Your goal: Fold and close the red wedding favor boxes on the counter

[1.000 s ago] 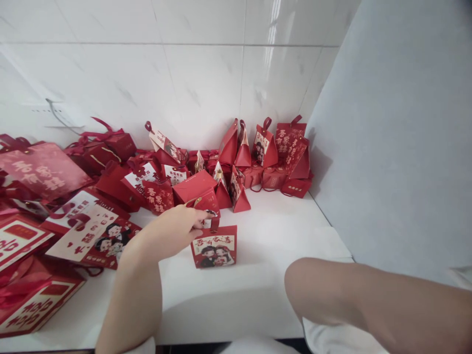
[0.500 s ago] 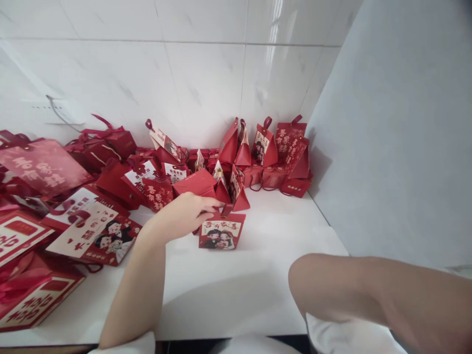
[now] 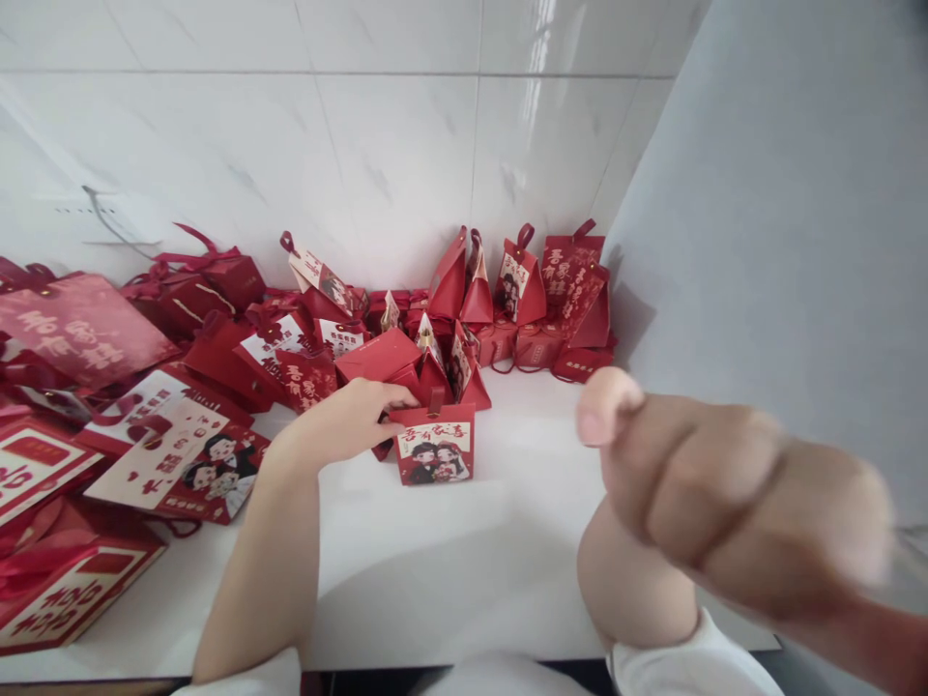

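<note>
A red candy gift box [image 3: 436, 445] stands upright on the white table, its front printed with a bridal couple under characters, a ribbon loop on top. My left hand [image 3: 362, 416] reaches over from the left, fingers bent and closed at the box's upper left edge. Part of another dark red piece shows beneath that hand. Close to the camera on the right, my right hand [image 3: 732, 483] is raised with curled fingers, blurred. Something reddish [image 3: 877, 638] shows below it at the frame edge; whether the hand grips it, I cannot tell.
Similar red boxes [image 3: 520, 280] line the tiled wall [image 3: 391, 155] at the back. Larger red boxes and bags [image 3: 79, 580] crowd the left of the white table [image 3: 449, 590]. A pale grey panel [image 3: 783, 242] bounds the right side.
My right hand has come up into view on the right, close to the camera. My left fingers have moved slightly left, off the ribbon loop, and the gift box faces more squarely forward.
</note>
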Tool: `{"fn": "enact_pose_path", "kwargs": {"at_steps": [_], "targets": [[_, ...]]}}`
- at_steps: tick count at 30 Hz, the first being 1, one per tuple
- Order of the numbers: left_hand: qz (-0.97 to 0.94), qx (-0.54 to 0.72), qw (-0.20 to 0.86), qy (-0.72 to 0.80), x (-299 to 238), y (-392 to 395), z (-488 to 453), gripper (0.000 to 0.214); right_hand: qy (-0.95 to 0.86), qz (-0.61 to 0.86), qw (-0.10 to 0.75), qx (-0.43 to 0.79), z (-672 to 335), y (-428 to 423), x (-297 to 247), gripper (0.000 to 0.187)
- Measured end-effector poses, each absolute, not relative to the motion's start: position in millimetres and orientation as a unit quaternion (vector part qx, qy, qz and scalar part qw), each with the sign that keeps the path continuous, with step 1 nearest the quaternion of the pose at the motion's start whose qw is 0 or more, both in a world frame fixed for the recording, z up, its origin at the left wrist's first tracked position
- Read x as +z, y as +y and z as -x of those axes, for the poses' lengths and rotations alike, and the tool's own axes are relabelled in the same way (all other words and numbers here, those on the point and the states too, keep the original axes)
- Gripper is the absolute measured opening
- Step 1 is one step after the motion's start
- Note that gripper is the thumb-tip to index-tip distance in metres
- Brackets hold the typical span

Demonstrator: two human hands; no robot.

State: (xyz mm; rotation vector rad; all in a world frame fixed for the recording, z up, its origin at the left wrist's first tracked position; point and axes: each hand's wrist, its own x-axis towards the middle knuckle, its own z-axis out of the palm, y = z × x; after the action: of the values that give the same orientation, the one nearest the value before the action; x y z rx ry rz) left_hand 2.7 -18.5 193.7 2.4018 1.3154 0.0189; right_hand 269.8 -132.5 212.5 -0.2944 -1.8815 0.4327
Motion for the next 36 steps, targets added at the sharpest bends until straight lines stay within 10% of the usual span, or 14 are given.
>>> {"fn": "enact_pose_path", "kwargs": {"at_steps": [12, 25, 36], "targets": [[-0.806, 0.185, 0.074, 0.557, 203, -15, 20, 0.04, -0.839, 0.193, 0.509, 0.022, -257, -102, 213, 0.038], [-0.811, 0.064, 0.112, 0.57, 179, 11, 30, 0.07, -0.854, 0.271, 0.444, -0.033, -266, -88, 207, 0.035], [-0.657, 0.43, -0.048, 0.618, 209, -19, 41, 0.069, -0.877, 0.354, 0.323, 0.035, -258, -82, 205, 0.04]]}}
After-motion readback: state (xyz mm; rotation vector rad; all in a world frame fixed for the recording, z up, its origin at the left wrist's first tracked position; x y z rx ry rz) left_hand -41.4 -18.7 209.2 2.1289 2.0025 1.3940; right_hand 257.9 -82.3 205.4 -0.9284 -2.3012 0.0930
